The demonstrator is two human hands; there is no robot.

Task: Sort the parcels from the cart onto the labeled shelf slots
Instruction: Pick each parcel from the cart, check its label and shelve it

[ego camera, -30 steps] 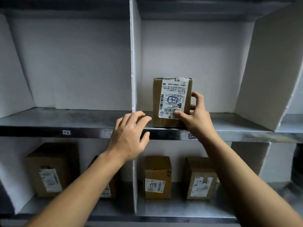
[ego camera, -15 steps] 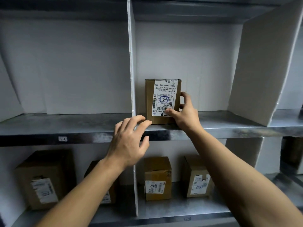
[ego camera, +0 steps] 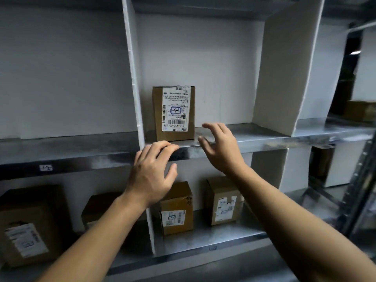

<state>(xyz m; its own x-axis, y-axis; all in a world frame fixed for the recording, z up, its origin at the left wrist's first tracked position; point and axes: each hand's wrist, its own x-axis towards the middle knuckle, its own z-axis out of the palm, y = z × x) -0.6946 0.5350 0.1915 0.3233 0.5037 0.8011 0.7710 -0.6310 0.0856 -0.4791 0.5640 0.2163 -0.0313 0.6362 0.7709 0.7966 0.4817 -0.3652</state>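
Observation:
A small brown parcel (ego camera: 174,113) with a white shipping label stands upright on the upper metal shelf (ego camera: 254,135), close to the white divider (ego camera: 133,78) on its left. My right hand (ego camera: 220,147) hovers just right of the parcel, fingers spread and relaxed, apart from the box. My left hand (ego camera: 152,171) is in front of the shelf's front edge below the parcel, fingers loosely bent, holding nothing.
A second white divider (ego camera: 284,68) bounds the slot on the right. The lower shelf (ego camera: 203,239) holds several brown parcels, among them two (ego camera: 177,208) (ego camera: 222,202) in the middle slot and a large one (ego camera: 26,224) at the left. A small slot tag (ego camera: 46,167) sits on the upper shelf's edge.
My right hand has let go of the parcel and drawn back to the right. The parcel stays standing on the shelf. The view has shifted rightward.

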